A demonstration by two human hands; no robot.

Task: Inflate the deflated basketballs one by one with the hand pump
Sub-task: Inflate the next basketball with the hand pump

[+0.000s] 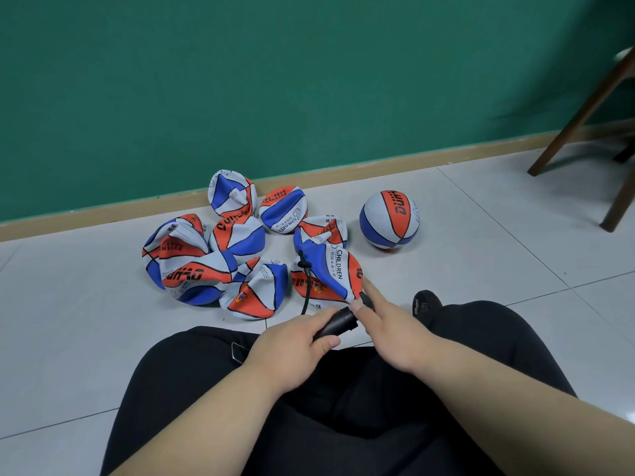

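Observation:
My left hand (295, 336) grips the barrel of the black hand pump (338, 322) just above my lap. My right hand (386, 324) holds the pump's far end, index finger stretched out onto a deflated basketball (330, 269). That ball is crumpled, red, white and blue, and lies on the floor right in front of me. A thin black hose (307, 286) runs from the pump up to the ball's blue panel. Several more deflated basketballs (192, 266) lie heaped to the left. One inflated basketball (390, 219) stands apart at the right.
I sit on a pale tiled floor (498, 255) with black trousers (343, 407) and one black shoe (426, 304) showing. A green wall (275, 80) with a tan skirting board runs behind the balls. Dark wooden chair legs (584, 115) stand at the far right.

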